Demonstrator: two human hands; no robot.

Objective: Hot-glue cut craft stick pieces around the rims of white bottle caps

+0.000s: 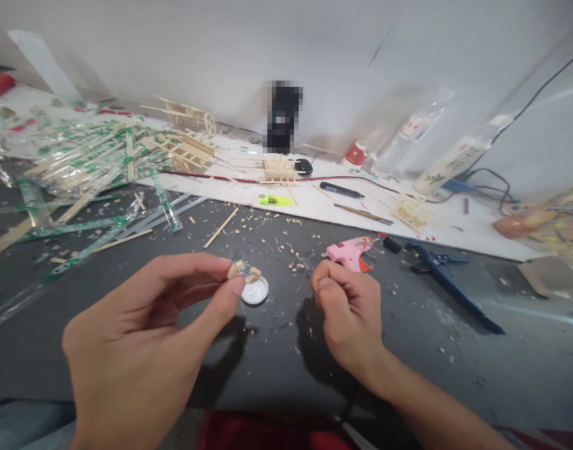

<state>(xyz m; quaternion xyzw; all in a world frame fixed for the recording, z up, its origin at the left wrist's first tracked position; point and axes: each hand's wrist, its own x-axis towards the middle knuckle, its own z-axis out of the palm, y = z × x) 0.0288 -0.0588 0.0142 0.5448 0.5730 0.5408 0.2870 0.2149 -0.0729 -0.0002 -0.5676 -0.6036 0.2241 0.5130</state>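
My left hand (159,325) pinches a small, pale curved wooden piece (253,275) between thumb and forefinger, above the dark table. Below and behind that piece lies a small round lid (255,292) with a white inside and a metallic rim. To the right, my right hand (345,306) is closed, its thumb pressed against the curled fingers. Whatever may be between those fingers is hidden. Just beyond this hand lies a pink glue gun (351,252) with an orange trigger, partly covered by the knuckles.
Wrapped wooden sticks (87,153) pile up at left. Small wooden cart models (187,115) stand along the back, near a yellow highlighter (274,200) and black marker (341,190). Blue-handled cutters (455,287) lie at right, before plastic bottles (462,159). Wood scraps (296,267) dot the table.
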